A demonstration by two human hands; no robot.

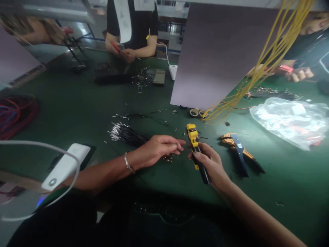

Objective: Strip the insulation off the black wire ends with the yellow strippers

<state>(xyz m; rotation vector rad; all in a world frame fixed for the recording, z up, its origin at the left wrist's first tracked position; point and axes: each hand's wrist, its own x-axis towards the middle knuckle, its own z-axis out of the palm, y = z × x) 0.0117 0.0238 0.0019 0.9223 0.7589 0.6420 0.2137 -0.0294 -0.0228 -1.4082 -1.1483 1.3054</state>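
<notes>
My right hand (209,159) is wrapped round the handles of a yellow and black crimping tool (192,135), its head pointing away from me. Just left of the tool's head, my left hand (161,149) has thumb and fingers drawn together, fingertips towards the tool. Anything between those fingertips is too small to make out. Under and behind the left hand lies a bundle of black wires (131,134) with shiny silver ends at the left. Copper-coloured ends (168,157) show below the hand. To the right of my right hand lies a blue and orange wire stripper (239,147).
Tape rolls (194,113) lie before a grey panel (213,55). Yellow wires (267,65) hang down at the right, near a clear plastic bag (293,120). A white power strip (65,166) lies left, with red cable (15,113) beyond. Co-workers (131,34) sit opposite and at right.
</notes>
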